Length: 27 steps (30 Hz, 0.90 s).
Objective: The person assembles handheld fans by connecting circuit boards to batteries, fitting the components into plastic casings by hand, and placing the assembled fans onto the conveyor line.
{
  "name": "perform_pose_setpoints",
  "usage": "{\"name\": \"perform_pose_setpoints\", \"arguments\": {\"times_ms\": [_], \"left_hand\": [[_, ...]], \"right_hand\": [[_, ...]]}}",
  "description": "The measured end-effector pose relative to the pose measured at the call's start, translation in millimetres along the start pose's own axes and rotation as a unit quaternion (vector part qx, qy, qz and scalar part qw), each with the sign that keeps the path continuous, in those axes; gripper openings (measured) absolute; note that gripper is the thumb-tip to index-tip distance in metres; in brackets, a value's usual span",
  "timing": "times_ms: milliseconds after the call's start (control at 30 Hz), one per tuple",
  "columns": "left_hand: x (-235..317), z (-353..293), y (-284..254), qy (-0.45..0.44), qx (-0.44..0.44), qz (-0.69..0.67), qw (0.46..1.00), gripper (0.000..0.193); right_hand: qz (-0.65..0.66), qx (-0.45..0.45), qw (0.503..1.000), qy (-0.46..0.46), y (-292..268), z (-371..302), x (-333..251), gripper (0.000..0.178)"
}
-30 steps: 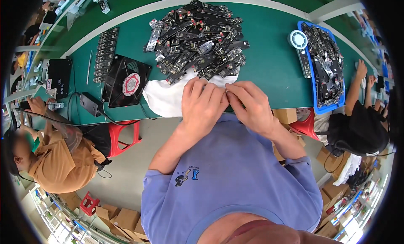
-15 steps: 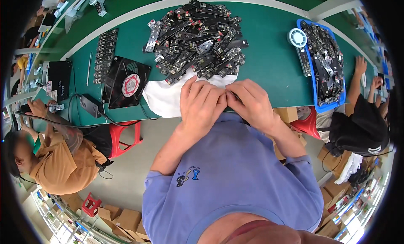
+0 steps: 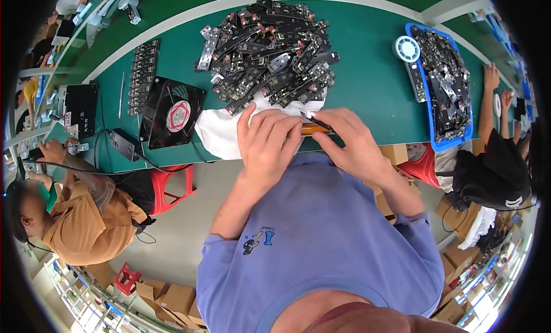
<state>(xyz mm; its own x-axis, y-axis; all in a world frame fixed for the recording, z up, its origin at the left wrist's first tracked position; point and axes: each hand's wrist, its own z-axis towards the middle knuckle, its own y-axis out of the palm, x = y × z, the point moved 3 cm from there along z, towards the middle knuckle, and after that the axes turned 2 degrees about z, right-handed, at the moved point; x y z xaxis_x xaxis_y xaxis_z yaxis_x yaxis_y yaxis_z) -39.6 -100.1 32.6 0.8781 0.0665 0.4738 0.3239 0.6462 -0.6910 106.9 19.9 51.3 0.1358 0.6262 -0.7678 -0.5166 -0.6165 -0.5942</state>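
Over the white cloth (image 3: pixel 218 132) at the table's front edge, my two hands work close together. My right hand (image 3: pixel 353 141) pinches a slim dark strip (image 3: pixel 322 124) between thumb and fingers; its thin end points up and left. Just below that strip lies an orange piece (image 3: pixel 311 129), partly hidden between the hands. My left hand (image 3: pixel 267 138) has its fingers bent, with the tips at the left end of the orange piece; what they grip is hidden. Beyond the hands rises a heap of black circuit boards (image 3: pixel 270 52), its near edge resting on the cloth.
Left of the cloth stands a black fan (image 3: pixel 172 114), with a power adapter (image 3: pixel 124 143) and cables beside it. A row of boards (image 3: pixel 143 75) lies behind. On the right, a blue tray (image 3: pixel 425 86) holds more boards, beside a small white round fan (image 3: pixel 407 49). People sit on both sides.
My hands have moved apart a little, the left one leftward and the right one rightward. The orange piece and dark strip now show between them.
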Motion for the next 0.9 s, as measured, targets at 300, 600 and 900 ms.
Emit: {"name": "perform_pose_setpoints", "arguments": {"times_ms": [300,600,900], "left_hand": [[-13,-16,-10,0.066,-0.034,-0.028,0.997,0.031],[-14,-14,-15,0.103,-0.095,0.000,0.990,0.031],[-16,-20,-12,0.127,-0.116,0.018,0.985,0.034]], "right_hand": [[0.139,-0.014,0.979,0.151,-8,-6,3,0.033],[0.137,-0.044,0.978,0.153,-16,-17,4,0.026],[0.073,-0.022,0.996,0.054,-9,-17,-4,0.030]]}}
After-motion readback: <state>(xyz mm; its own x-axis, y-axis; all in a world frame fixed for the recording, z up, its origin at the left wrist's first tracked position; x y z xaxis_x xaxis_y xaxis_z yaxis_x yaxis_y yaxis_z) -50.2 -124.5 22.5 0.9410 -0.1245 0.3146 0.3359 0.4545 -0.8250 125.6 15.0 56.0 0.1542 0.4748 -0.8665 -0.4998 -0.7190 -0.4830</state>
